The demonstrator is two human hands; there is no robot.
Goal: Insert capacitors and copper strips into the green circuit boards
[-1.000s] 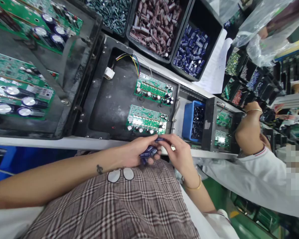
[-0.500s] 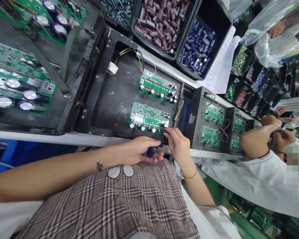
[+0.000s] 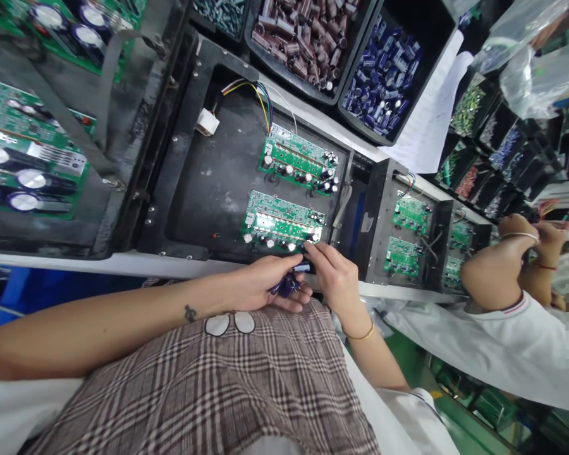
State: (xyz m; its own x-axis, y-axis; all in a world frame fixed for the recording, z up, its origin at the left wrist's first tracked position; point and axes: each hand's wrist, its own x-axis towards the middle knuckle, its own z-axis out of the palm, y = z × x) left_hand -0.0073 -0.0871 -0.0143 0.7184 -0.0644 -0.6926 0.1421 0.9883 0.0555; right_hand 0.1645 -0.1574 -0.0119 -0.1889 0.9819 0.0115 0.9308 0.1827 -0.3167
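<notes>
My left hand [image 3: 260, 281] is closed around several dark blue capacitors [image 3: 287, 285], palm up just in front of the tray. At the tip of its thumb lies one more blue capacitor [image 3: 302, 267] with a pale stripe, reaching my right hand [image 3: 334, 268]. The right fingers are pinched together at the lower right corner of the nearer green circuit board [image 3: 284, 218], and partly hide that capacitor. Along this board's front edge stand several small round capacitors. Behind it in the same black tray [image 3: 203, 189] is a second circuit board [image 3: 298, 158].
Behind the tray stand bins of brown capacitors [image 3: 303, 38] and blue capacitors [image 3: 382, 76]. A white connector [image 3: 207, 122] on coloured wires lies in the tray. Bigger boards [image 3: 23, 158] are at left, more board trays [image 3: 408, 221] at right. A co-worker's arm [image 3: 493, 259] is further right.
The right fingertips have shifted slightly left at the board's corner. The striped capacitor between the hands now shows more clearly. My view has moved a little, sliding the left-hand boards further left.
</notes>
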